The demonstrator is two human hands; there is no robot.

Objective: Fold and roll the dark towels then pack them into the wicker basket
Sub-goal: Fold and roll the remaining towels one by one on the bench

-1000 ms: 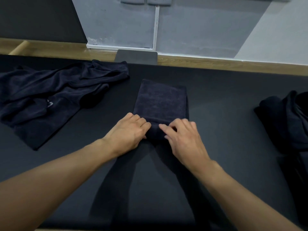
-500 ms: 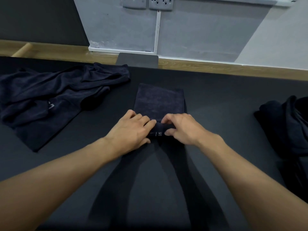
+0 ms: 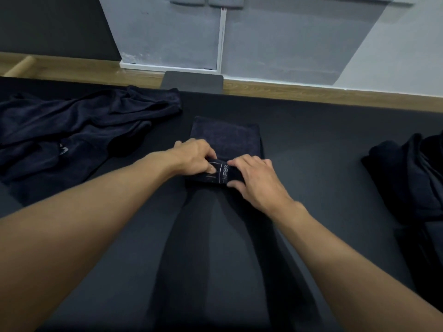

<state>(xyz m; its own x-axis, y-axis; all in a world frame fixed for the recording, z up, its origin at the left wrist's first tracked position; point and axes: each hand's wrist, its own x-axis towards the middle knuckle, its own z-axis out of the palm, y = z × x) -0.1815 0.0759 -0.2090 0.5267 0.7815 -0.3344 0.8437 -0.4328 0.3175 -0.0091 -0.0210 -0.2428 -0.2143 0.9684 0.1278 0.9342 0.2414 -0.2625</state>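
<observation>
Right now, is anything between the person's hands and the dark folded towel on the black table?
Nothing visible does: the left hand and right hand both grip the dark navy folded towel at its rolled near end. No wicker basket is in view.

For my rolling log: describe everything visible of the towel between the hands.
The folded towel is dark navy, terry-looking cloth, a narrow strip lying flat on the black tabletop at the centre of view. Its near end is wound into a short roll showing white print ending in NESS. The left hand grips the roll's left part, the right hand its right, fingers curled over it. The far part lies unrolled and smooth.
</observation>
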